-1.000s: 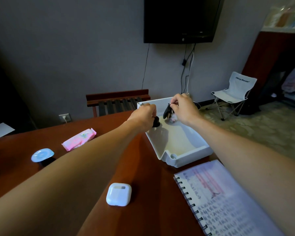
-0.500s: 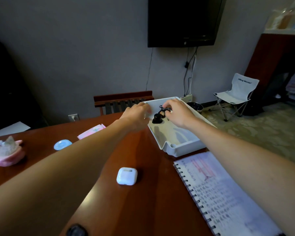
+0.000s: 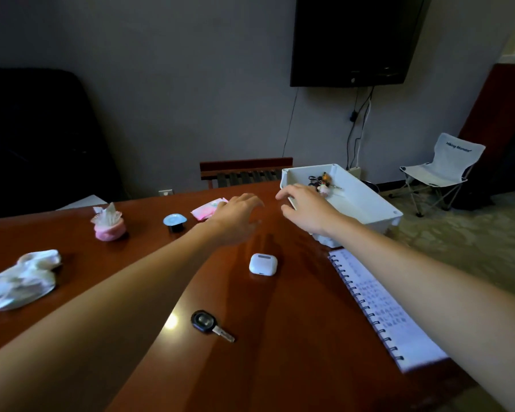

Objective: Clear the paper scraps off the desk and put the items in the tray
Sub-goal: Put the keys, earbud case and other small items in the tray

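Left hand (image 3: 235,215): empty, fingers loosely spread, held over the desk (image 3: 295,337) just beside the pink packet (image 3: 208,209).
Right hand (image 3: 306,208): empty, fingers open and curled, at the near-left rim of the tray (image 3: 366,212).
Just changed: half a second ago both hands were inside the tray at the keychain bundle (image 3: 321,182); now both are drawn out and the bundle is left lying in the tray's far corner.
Meaning for the task: one item is judged as stowed; a next pick is probably being set up.
Items outside the tray: earbud case (image 3: 262,264) at desk centre; car key (image 3: 208,324) at 6 o'clock from it; notebook (image 3: 381,307) at 4 o'clock; blue-lidded cup (image 3: 174,221) at 10 o'clock.
Paper scraps: crumpled tissue (image 3: 21,281) at 9 o'clock, not yet cleared.
Hard to make out: the pink holder with white paper (image 3: 109,223) is unclear in kind; the tray's near-left corner is covered by the right wrist; the notebook's writing is blurred.
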Available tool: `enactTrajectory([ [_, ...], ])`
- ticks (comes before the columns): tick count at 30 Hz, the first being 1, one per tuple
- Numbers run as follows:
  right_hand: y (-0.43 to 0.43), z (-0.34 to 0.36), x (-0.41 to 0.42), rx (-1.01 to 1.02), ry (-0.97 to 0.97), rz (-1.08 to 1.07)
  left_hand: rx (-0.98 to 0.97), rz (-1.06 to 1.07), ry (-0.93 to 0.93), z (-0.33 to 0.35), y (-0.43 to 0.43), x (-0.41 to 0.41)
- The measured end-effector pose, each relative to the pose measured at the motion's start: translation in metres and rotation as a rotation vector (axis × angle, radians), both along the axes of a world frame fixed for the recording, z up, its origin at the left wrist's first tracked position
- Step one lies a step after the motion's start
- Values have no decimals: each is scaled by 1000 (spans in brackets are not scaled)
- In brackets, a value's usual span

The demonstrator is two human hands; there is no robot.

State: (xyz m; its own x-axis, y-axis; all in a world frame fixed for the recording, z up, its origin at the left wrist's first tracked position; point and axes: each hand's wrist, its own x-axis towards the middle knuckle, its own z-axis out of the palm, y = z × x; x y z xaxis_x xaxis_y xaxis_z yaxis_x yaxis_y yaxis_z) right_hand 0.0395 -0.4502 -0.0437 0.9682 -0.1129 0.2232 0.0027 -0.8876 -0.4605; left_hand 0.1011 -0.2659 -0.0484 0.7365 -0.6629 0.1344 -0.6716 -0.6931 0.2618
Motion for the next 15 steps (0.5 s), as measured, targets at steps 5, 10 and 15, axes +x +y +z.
enactTrajectory([
  [5,29,-19,-26,9,89,51,-10,-2,60,-5,45,-29],
  [10,47,-39,-49,23,203,121,40,-23,137,-20,82,-56],
  [15,60,-47,-64,10,230,149,46,-72,186,-22,110,-78],
])
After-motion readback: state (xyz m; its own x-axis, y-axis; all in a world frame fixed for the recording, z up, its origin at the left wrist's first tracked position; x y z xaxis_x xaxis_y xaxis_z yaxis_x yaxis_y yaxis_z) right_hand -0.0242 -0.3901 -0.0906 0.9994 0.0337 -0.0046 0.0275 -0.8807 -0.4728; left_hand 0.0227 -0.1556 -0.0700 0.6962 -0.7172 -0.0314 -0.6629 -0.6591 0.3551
